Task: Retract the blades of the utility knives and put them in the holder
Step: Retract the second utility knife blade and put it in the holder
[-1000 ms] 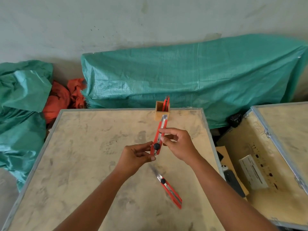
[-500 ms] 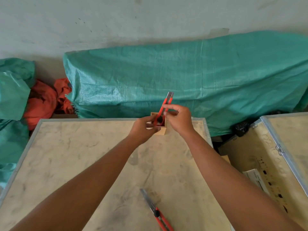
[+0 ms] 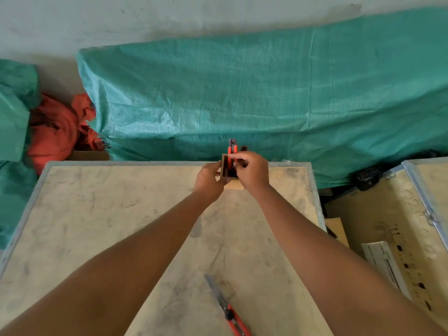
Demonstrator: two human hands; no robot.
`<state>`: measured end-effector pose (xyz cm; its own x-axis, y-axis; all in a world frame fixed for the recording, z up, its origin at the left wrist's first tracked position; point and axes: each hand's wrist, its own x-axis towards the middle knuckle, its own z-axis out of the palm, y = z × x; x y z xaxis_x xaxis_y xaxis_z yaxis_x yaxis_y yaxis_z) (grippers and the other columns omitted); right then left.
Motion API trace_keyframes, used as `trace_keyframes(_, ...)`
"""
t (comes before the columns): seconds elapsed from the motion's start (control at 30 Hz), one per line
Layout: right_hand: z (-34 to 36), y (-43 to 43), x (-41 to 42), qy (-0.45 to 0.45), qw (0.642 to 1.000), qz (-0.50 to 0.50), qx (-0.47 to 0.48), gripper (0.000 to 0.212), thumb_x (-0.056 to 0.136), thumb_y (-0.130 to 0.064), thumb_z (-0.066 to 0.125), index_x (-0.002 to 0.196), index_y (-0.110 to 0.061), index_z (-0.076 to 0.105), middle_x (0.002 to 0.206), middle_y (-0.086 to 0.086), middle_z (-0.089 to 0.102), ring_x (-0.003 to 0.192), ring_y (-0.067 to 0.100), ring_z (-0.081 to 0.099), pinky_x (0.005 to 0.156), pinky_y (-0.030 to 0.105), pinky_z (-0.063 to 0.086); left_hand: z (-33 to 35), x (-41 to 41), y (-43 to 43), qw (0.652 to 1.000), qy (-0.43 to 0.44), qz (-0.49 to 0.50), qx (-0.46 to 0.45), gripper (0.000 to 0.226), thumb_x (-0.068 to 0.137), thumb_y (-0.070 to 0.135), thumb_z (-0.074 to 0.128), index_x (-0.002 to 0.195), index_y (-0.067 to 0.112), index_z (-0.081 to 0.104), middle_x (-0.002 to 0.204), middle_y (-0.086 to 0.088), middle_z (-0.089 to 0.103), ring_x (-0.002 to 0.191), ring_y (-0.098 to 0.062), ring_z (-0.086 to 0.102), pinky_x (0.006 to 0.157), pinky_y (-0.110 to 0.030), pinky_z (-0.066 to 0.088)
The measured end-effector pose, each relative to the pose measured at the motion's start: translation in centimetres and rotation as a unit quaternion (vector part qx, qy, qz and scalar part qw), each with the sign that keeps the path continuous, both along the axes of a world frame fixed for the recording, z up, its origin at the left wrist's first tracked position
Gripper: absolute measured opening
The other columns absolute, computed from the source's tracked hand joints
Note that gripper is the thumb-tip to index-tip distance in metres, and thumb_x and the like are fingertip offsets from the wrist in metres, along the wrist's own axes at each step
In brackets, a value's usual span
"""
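Note:
A small wooden holder (image 3: 225, 166) stands at the far edge of the wooden crate top (image 3: 121, 214). My left hand (image 3: 208, 180) grips its left side. My right hand (image 3: 251, 169) pinches a red utility knife (image 3: 232, 147) that stands upright in the holder, its top end sticking out. The dark tip of another knife (image 3: 243, 148) shows just right of it. Near the front edge lies a third red utility knife (image 3: 230, 311) with its blade extended toward the far left.
A green tarp (image 3: 266, 98) covers a bulk behind the crate. Orange cloth (image 3: 55, 132) lies at the back left. An open wooden case (image 3: 388, 226) with a white box (image 3: 385, 265) sits to the right.
The knife in my right hand has gone down into the holder. My left hand left the knife and now grips the holder. The view shifted slightly.

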<state>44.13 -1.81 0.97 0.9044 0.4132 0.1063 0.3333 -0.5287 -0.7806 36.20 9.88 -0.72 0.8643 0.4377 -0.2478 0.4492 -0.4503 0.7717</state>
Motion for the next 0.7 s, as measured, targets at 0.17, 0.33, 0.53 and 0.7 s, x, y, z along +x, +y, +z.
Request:
trace_keyframes(0.17,0.1,-0.1,-0.1,0.004,1.000,0.001,0.000,0.037,0.085,0.007,0.064,0.107,-0.018,0.080,0.104,0.002,0.080,0.091,0.017,0.075,0.085,0.029,0.060,0.4,-0.3,-0.1,1.000,-0.009,0.003,-0.013,0.046,0.084,0.017,0.071,0.129,0.019,0.060,0.125,-0.004,0.067,0.105,-0.020,0.068,0.089,-0.037,0.055)
trace_keyframes(0.33,1.2,-1.1,-1.3,0.020,1.000,0.008,0.020,0.043,0.085,0.012,0.058,0.113,-0.014,0.078,0.111,0.005,0.078,0.093,0.012,0.072,0.084,0.008,0.052,1.6,-1.3,-0.9,1.000,-0.009,0.005,-0.029,0.053,0.085,0.020,0.071,0.135,0.025,0.056,0.130,0.000,0.065,0.112,-0.020,0.065,0.091,-0.032,0.051)
trace_keyframes(0.53,3.5,-4.2,-4.7,0.026,0.999,0.015,0.020,0.034,0.088,0.007,0.064,0.115,-0.011,0.076,0.112,0.010,0.077,0.096,0.023,0.073,0.086,0.017,0.054,4.8,-4.5,-2.9,0.998,-0.023,0.041,-0.046,0.060,0.086,0.025,0.074,0.141,0.022,0.050,0.141,0.000,0.057,0.117,-0.019,0.061,0.086,-0.030,0.049)
trace_keyframes(0.7,4.5,-7.3,-8.7,0.069,0.997,0.024,-0.008,0.029,0.090,-0.003,0.070,0.117,-0.014,0.076,0.119,0.006,0.075,0.105,0.023,0.069,0.086,0.022,0.050,6.8,-9.8,-5.6,0.996,-0.029,0.072,-0.047,0.059,0.085,0.029,0.074,0.139,0.025,0.052,0.144,0.001,0.055,0.120,-0.019,0.060,0.087,-0.030,0.052)
